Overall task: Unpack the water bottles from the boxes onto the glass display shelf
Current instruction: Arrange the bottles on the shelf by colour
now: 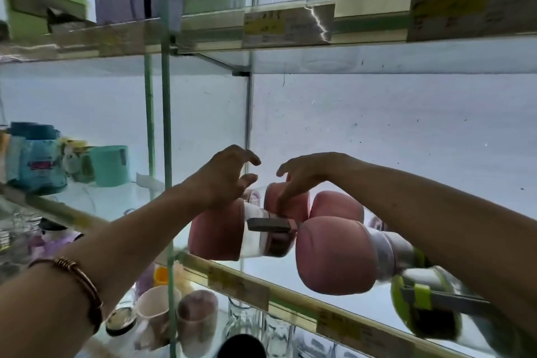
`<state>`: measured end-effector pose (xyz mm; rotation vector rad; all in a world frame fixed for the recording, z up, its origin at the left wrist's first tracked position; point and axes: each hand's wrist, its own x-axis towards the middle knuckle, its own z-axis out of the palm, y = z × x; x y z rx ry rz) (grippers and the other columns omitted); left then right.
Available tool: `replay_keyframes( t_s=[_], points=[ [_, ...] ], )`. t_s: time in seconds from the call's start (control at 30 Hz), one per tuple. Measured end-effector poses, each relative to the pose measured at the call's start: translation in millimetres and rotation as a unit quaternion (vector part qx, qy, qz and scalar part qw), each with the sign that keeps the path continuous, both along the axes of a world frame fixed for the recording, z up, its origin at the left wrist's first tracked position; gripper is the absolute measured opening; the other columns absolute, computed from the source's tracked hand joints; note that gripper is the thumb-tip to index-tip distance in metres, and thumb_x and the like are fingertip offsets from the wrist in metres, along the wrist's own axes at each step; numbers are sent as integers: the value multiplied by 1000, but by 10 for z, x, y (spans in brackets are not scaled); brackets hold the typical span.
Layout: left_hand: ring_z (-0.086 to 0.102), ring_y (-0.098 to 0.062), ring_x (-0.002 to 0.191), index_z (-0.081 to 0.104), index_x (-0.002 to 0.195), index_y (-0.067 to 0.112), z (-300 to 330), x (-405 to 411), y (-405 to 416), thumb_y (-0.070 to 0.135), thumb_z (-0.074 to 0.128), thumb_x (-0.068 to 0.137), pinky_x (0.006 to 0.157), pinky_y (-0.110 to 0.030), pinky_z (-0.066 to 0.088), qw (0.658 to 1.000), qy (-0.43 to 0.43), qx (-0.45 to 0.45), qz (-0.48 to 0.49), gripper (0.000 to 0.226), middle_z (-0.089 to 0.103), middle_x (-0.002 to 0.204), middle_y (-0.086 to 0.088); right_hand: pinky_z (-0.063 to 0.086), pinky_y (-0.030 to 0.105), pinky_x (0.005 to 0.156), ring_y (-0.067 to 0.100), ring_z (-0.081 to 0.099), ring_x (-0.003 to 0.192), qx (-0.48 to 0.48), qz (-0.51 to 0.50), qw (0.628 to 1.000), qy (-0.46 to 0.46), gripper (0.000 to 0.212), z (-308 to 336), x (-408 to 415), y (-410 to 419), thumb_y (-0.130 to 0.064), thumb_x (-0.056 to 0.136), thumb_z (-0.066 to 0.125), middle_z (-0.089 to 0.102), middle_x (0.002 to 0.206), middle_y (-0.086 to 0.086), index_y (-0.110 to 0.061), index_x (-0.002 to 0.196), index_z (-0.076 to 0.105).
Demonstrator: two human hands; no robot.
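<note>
Several pink-sleeved water bottles lie on their sides on the glass display shelf (241, 285). One pink bottle (215, 238) with a dark strap lies at the left, a larger one (334, 259) lies nearest me, and two more (290, 203) (337, 208) lie behind. A green-trimmed bottle (421, 308) lies at the lower right under my forearm. My left hand (223, 180) hovers just over the left bottle with fingers spread and holds nothing. My right hand (299, 174) has its thumb and fingertips resting on the rear pink bottle, without closing around it.
A glass divider with a green post (167, 139) stands left of the bottles. Beyond it sit teal cups and packaged goods (37, 160). The shelf above (290, 26) carries boxes and price labels. Below are mugs (197, 317) and glassware.
</note>
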<state>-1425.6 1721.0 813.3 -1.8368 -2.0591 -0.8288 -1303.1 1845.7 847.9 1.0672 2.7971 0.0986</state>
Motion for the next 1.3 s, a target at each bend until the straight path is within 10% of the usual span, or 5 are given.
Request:
replay_keyframes(
  t_s=[0.43, 0.6, 0.87, 1.17, 1.3],
  points=[
    [50, -19, 117, 57, 120, 18, -155, -152, 37, 22, 58, 92, 89, -22, 35, 999, -34, 30, 3, 29, 52, 128, -4, 40, 31, 77, 23, 50, 98, 14, -13, 997, -68, 65, -89, -137, -170, -53, 78, 66, 52, 117, 4, -12, 126, 51],
    [50, -19, 118, 56, 121, 19, -158, -139, 53, 22, 58, 92, 90, -22, 34, 999, -30, 29, -4, 29, 51, 130, -4, 44, 29, 66, 18, 54, 76, 33, -10, 998, -46, 44, -100, -145, -183, -53, 72, 71, 55, 87, 0, -14, 81, 51],
    [49, -19, 120, 55, 124, 17, -147, -77, 26, 20, 55, 93, 96, -24, 34, 999, -40, 34, -8, 31, 50, 132, -4, 51, 36, 82, 19, 56, 95, 53, 29, 993, 101, 76, -219, 69, -132, -58, 61, 73, 57, 110, 1, -20, 122, 49],
    [40, -3, 107, 53, 125, 9, -18, 34, -11, 13, 57, 92, 76, 6, 25, 991, -87, 96, -45, 33, 51, 131, -8, 38, 28, 73, 18, 51, 96, 126, 76, 969, 198, 55, 70, 389, -303, -45, 69, 73, 52, 103, -1, -14, 109, 54],
    [39, -20, 132, 31, 144, 11, 98, 32, 47, 28, 51, 96, 110, -30, 32, 983, -162, 85, -25, 55, 35, 148, -11, 41, 27, 63, 18, 55, 82, 127, 79, 958, 244, 39, 171, 495, -393, -38, 68, 73, 57, 89, 0, -13, 93, 57]
  ],
)
